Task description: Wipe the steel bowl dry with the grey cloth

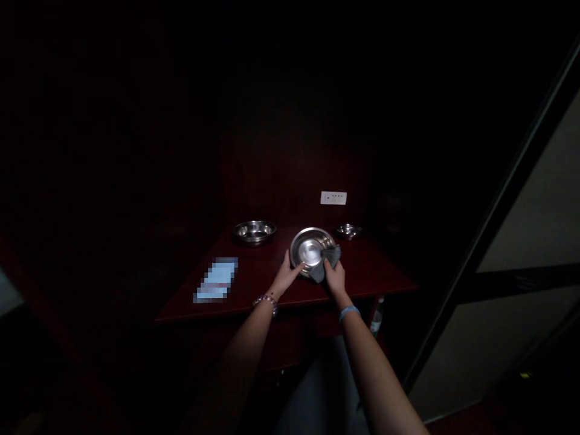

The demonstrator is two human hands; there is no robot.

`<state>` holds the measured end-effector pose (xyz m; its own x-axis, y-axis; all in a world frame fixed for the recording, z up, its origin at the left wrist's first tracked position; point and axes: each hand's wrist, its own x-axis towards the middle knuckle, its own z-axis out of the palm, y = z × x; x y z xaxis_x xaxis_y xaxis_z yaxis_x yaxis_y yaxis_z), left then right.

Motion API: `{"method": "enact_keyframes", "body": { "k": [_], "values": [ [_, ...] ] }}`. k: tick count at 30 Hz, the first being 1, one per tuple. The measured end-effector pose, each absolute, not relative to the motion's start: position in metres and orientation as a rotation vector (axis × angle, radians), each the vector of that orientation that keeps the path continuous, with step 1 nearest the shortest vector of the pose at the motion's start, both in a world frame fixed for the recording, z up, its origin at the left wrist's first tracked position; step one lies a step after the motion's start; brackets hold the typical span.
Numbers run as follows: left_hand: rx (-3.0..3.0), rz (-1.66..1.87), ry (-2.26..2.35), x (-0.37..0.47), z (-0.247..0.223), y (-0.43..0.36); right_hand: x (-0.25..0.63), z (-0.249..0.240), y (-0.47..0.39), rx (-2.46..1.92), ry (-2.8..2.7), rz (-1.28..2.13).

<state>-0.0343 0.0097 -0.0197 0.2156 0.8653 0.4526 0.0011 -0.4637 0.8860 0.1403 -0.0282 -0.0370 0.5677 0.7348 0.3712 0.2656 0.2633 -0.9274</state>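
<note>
A shiny steel bowl [310,251] is tilted toward me above the dark red table, its inside showing. My left hand [285,275] grips its lower left rim, the thumb lying over the edge. In my right hand [334,277] is a grey cloth [318,273], pressed against the bowl's right side and draped over the rim. The fingers behind the bowl and cloth are hidden. Behind and to the left stands a wider steel bowl [254,232]; a smaller steel bowl [348,232] stands at the back right.
On the table [258,290] at left lies a pale blue, blurred-out rectangle [216,280]. A white power socket [333,198] is on the back wall. Below the table's right front edge stands a plastic bottle [376,319]. A dark-framed pale panel [530,217] rises at right.
</note>
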Motion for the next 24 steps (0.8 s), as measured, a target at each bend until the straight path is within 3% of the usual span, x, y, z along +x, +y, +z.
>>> {"method": "enact_keyframes", "body": {
  "k": [24],
  "values": [
    [1.643,1.388,0.784,-0.0353,-0.0164,0.0104,0.1403,-0.039,-0.0275,-1.294,-1.004,0.386]
  ]
}}
